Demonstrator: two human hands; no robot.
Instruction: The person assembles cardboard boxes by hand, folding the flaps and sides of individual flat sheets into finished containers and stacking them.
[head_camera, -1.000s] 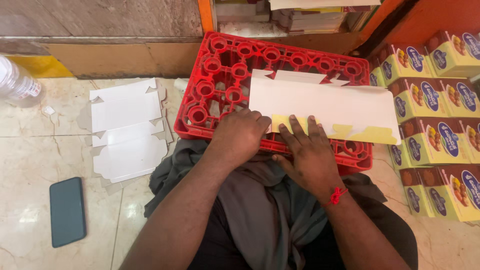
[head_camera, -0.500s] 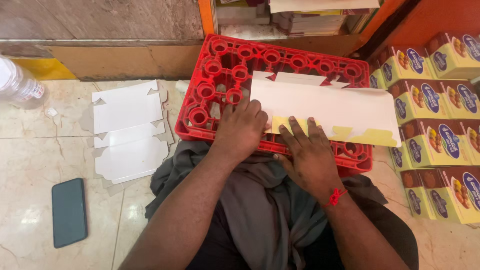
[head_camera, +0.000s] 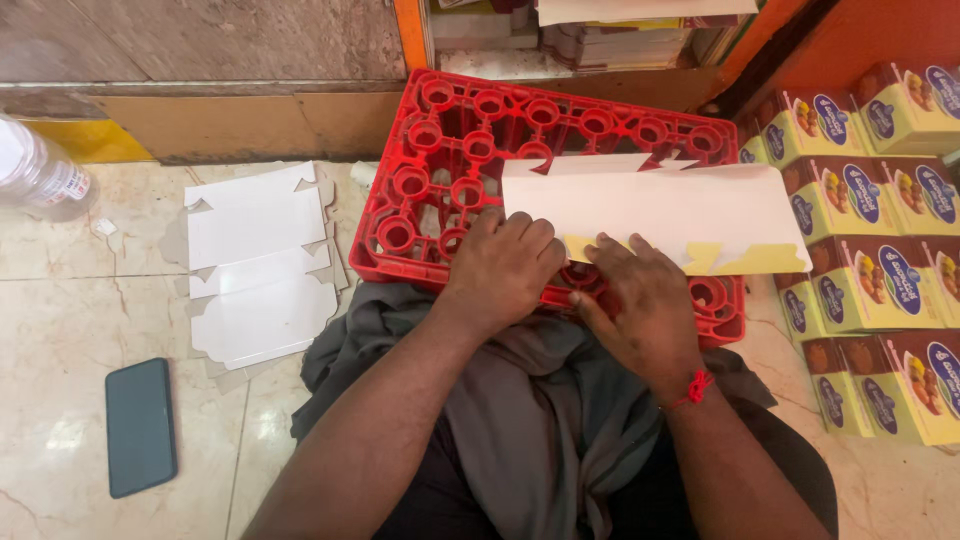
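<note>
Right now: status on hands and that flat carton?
Left hand and right hand both pressing the flat white carton blank onto red crate. Nothing in the way.

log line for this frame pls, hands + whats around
left hand: pressing flat white cardboard box blank | right hand: on blank's near edge | under: red plastic bottle crate | floor: stacked blanks, dark phone
</note>
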